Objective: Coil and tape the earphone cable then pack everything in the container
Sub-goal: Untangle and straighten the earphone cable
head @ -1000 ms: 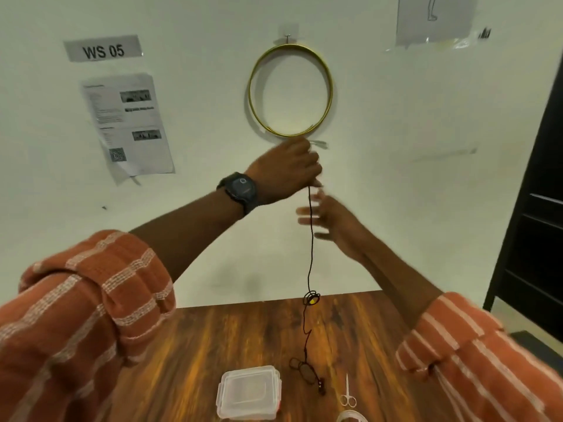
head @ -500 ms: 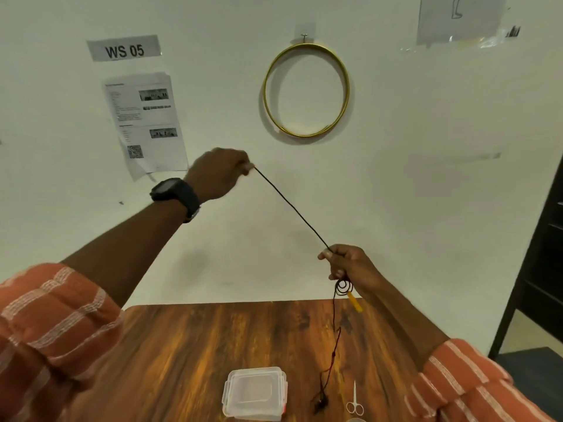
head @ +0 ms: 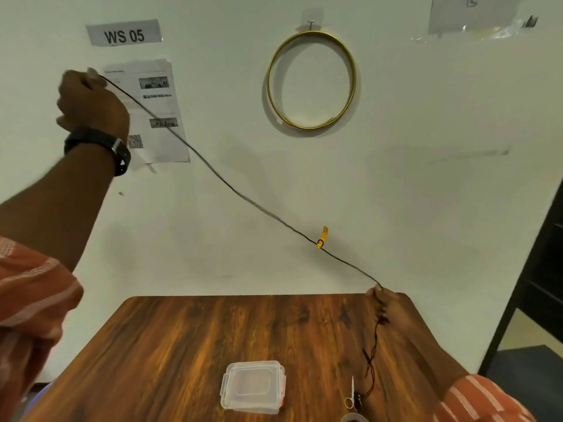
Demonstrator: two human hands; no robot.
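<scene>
Cable now stretches straight above the table, both hands pinching it farther apart than before, ready for coiling.

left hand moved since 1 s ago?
Yes. The left hand has swung left and away from the gold hoop on the wall; it now sits by the printed sheet, pulling the cable taut.
</scene>
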